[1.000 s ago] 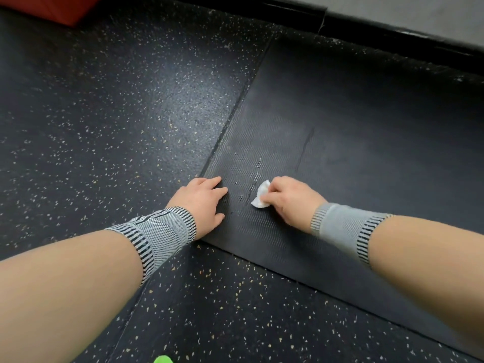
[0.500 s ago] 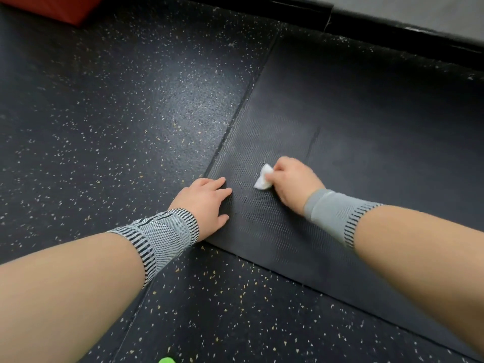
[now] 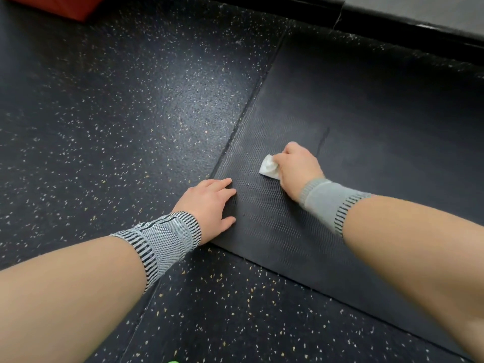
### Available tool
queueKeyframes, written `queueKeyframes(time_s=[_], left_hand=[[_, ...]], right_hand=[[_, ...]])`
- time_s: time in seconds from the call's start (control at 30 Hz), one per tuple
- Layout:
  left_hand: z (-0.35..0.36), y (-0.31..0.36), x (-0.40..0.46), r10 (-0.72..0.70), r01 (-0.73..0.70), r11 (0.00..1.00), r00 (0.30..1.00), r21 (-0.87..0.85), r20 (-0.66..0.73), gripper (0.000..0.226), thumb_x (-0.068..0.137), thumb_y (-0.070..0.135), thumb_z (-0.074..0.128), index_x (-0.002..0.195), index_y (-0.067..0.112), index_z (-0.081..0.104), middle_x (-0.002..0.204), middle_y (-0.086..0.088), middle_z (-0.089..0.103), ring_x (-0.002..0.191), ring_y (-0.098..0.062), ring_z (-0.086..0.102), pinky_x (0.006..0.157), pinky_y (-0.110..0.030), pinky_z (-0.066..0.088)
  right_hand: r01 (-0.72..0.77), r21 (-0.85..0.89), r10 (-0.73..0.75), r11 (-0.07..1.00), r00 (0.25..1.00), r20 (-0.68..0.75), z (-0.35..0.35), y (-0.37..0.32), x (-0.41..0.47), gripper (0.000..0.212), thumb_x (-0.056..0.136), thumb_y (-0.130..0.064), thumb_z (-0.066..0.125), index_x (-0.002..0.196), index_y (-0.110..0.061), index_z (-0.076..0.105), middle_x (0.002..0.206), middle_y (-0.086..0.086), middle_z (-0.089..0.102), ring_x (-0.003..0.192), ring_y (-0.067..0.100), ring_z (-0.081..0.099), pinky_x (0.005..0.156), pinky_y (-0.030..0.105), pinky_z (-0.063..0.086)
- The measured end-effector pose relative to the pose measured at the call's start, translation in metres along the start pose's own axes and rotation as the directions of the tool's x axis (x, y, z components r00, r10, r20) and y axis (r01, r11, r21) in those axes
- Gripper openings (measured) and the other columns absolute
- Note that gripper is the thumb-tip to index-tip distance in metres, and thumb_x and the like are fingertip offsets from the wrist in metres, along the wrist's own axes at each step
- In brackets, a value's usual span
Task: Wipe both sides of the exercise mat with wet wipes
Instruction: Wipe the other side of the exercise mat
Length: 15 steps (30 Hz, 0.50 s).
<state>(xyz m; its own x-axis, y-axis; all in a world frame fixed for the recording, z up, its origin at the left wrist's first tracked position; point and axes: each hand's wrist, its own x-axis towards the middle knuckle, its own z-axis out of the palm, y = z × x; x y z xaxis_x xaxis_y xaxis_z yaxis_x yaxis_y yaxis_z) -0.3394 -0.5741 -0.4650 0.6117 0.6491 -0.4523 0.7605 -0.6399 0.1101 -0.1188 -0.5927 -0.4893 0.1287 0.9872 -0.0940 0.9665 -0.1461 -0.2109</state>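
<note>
A black ribbed exercise mat [image 3: 366,121] lies flat on the speckled rubber floor, running from its near left corner toward the far right. My right hand [image 3: 296,169] is closed on a crumpled white wet wipe [image 3: 268,169] and presses it onto the mat a little in from the left edge. My left hand [image 3: 209,205] rests flat, fingers apart, on the mat's near left corner, holding nothing. Both wrists wear grey striped bands.
Dark speckled floor [image 3: 117,113] surrounds the mat on the left and near side. A red block [image 3: 57,5] sits at the far left. A black baseboard [image 3: 392,24] runs along the far edge. A small green thing [image 3: 172,361] peeks in at the bottom.
My right hand has slid the wipe away from me along the mat, farther from the near edge. The left hand has stayed on the corner.
</note>
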Motion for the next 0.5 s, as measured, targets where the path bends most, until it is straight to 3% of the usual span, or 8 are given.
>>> queueKeyframes(time_s=[0.1, 0.13, 0.2, 0.27, 0.3, 0.37, 0.43, 0.5], left_hand=[[0.001, -0.001, 0.001, 0.012, -0.012, 1.0, 1.0, -0.003, -0.028, 0.069, 0.091, 0.054, 0.055, 0.151, 0.027, 0.033, 0.161, 0.009, 0.019, 0.145, -0.017, 0.02, 0.118, -0.038, 0.025], [0.002, -0.002, 0.001, 0.013, -0.014, 1.0, 0.999, -0.009, -0.038, 0.069, 0.091, 0.055, 0.055, 0.15, 0.028, 0.033, 0.16, 0.01, 0.019, 0.145, -0.016, 0.02, 0.118, -0.037, 0.025], [0.004, -0.004, 0.0, 0.009, -0.01, 1.0, 0.999, -0.018, -0.05, 0.069, 0.09, 0.057, 0.055, 0.15, 0.03, 0.034, 0.16, 0.009, 0.02, 0.144, -0.017, 0.02, 0.118, -0.038, 0.025], [0.005, -0.005, -0.003, -0.009, 0.008, 1.0, 0.999, -0.028, -0.054, 0.068, 0.09, 0.058, 0.053, 0.15, 0.033, 0.034, 0.159, 0.007, 0.02, 0.144, -0.019, 0.02, 0.118, -0.039, 0.025], [0.005, -0.007, -0.004, -0.017, 0.015, 0.999, 0.998, -0.034, -0.057, 0.067, 0.091, 0.058, 0.052, 0.15, 0.033, 0.034, 0.159, 0.007, 0.021, 0.144, -0.019, 0.022, 0.118, -0.039, 0.025], [0.004, -0.011, -0.006, -0.021, 0.018, 0.999, 0.997, -0.044, -0.075, 0.062, 0.093, 0.055, 0.051, 0.149, 0.032, 0.036, 0.158, 0.006, 0.024, 0.142, -0.019, 0.026, 0.117, -0.037, 0.025], [0.004, -0.016, -0.005, -0.02, 0.014, 0.999, 0.994, -0.052, -0.104, 0.056, 0.095, 0.049, 0.051, 0.147, 0.03, 0.041, 0.156, 0.006, 0.03, 0.139, -0.017, 0.033, 0.116, -0.035, 0.026], [0.003, -0.021, -0.004, -0.032, 0.023, 0.997, 0.991, -0.07, -0.13, 0.051, 0.095, 0.042, 0.052, 0.144, 0.027, 0.046, 0.153, 0.006, 0.036, 0.136, -0.017, 0.037, 0.115, -0.034, 0.027]], right_hand=[[0.295, 0.101, -0.292, 0.95, 0.955, -0.048, 0.004, -0.023, -0.029, 0.015, 0.081, -0.014, 0.056, 0.091, -0.011, 0.067, 0.089, 0.006, 0.054, 0.079, 0.028, 0.055, 0.066, 0.027, 0.045], [0.38, 0.176, -0.383, 0.908, 0.924, -0.019, 0.004, -0.024, -0.037, 0.017, 0.081, -0.02, 0.053, 0.089, -0.013, 0.067, 0.084, 0.002, 0.053, 0.075, 0.024, 0.052, 0.064, 0.022, 0.039], [0.485, 0.115, -0.496, 0.867, 0.863, 0.1, 0.004, -0.017, -0.032, 0.013, 0.08, -0.019, 0.059, 0.09, -0.013, 0.065, 0.085, 0.003, 0.052, 0.076, 0.026, 0.052, 0.063, 0.027, 0.04], [0.359, 0.028, -0.359, 0.933, 0.934, -0.004, 0.005, 0.001, -0.007, 0.009, 0.079, -0.015, 0.065, 0.087, -0.012, 0.061, 0.087, 0.011, 0.053, 0.081, 0.032, 0.056, 0.065, 0.034, 0.043], [0.197, -0.005, -0.197, 0.98, 0.98, -0.041, 0.005, 0.013, 0.008, 0.009, 0.084, -0.018, 0.061, 0.09, -0.013, 0.061, 0.093, 0.012, 0.053, 0.088, 0.033, 0.056, 0.07, 0.034, 0.042], [-0.057, -0.03, 0.054, 0.998, 0.994, -0.098, 0.006, 0.027, 0.027, 0.02, 0.089, -0.021, 0.053, 0.104, -0.013, 0.062, 0.107, 0.011, 0.052, 0.101, 0.033, 0.054, 0.075, 0.031, 0.038], [-0.062, -0.016, 0.061, 0.998, 0.994, -0.094, 0.007, 0.012, 0.025, 0.025, 0.088, -0.021, 0.054, 0.111, -0.017, 0.065, 0.114, 0.007, 0.057, 0.106, 0.031, 0.056, 0.08, 0.028, 0.041], [0.149, 0.06, -0.147, 0.987, 0.988, -0.041, 0.01, -0.023, 0.005, 0.023, 0.086, -0.021, 0.059, 0.106, -0.024, 0.069, 0.115, 0.0, 0.063, 0.108, 0.026, 0.058, 0.088, 0.024, 0.043]])
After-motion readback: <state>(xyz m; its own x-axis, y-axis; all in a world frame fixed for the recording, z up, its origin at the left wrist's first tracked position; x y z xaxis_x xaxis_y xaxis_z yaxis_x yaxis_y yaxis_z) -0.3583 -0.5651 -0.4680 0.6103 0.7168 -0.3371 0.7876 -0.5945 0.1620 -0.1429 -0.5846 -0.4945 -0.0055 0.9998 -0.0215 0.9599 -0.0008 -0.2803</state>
